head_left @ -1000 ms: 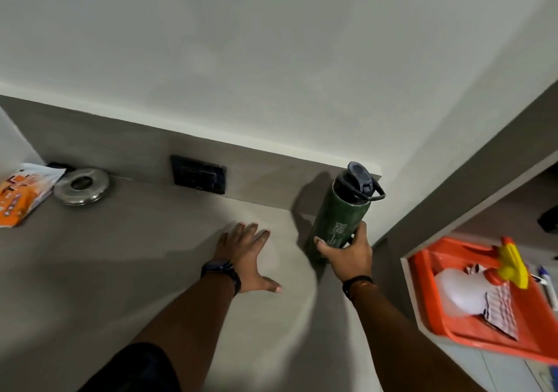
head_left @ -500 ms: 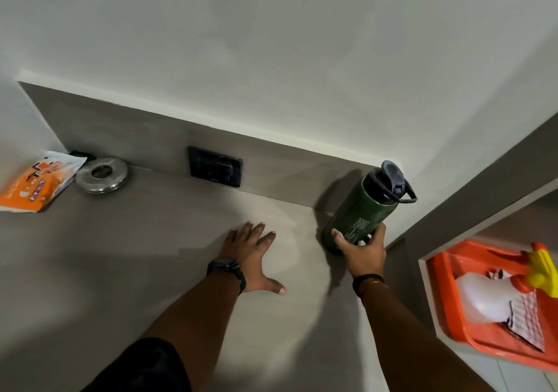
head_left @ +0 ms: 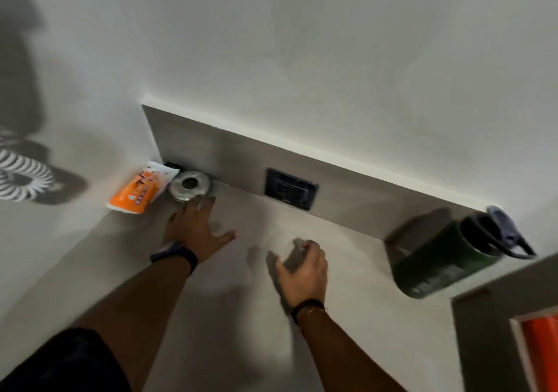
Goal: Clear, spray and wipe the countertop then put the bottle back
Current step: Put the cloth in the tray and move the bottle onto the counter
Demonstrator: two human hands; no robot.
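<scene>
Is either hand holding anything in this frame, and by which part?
Nothing is held. The left hand, fingers straight, is at the round steel dish without gripping it; the right hand hovers empty, and the dark green bottle stands free.

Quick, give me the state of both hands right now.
Left hand: open, fingers stretched toward the steel disc.
Right hand: open, loosely curled, holding nothing; green bottle stands apart.

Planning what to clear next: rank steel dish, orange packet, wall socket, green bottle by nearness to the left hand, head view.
1. steel dish, just beyond left hand
2. orange packet, far-left corner
3. wall socket, backsplash
4. green bottle, far right
</scene>
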